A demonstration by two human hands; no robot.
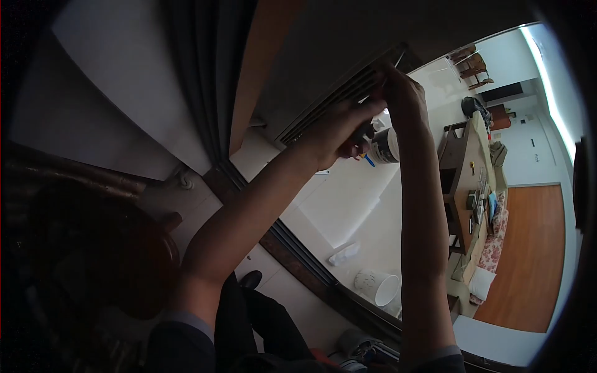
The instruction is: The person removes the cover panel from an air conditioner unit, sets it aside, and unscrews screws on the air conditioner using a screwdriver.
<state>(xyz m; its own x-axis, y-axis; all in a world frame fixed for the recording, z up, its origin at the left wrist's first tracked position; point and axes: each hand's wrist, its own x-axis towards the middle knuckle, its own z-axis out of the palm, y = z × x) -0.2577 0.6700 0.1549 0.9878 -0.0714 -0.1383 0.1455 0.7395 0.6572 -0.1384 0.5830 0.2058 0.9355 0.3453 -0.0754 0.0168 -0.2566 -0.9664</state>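
Both my hands are raised at a dark upright panel with a slatted grille (336, 93). My left hand (339, 127) is closed around a dark-handled tool (362, 132); its kind is not clear in the shade. Higher up, my right hand (403, 96) is bent at the wrist, with its fingers drawn together at the upper end of the grille. A thin pale shaft (400, 62) shows just above its fingers. What these fingers hold is hidden. The fingertips of my left hand come close to the right hand.
Beyond a sliding-door track (292, 248) stand a white bucket (376, 286) and a labelled tub (384, 147). A wooden table (463, 180) with small items is at the right. Round dark-red wooden furniture (143, 267) is at lower left, a dark curtain (211, 74) above.
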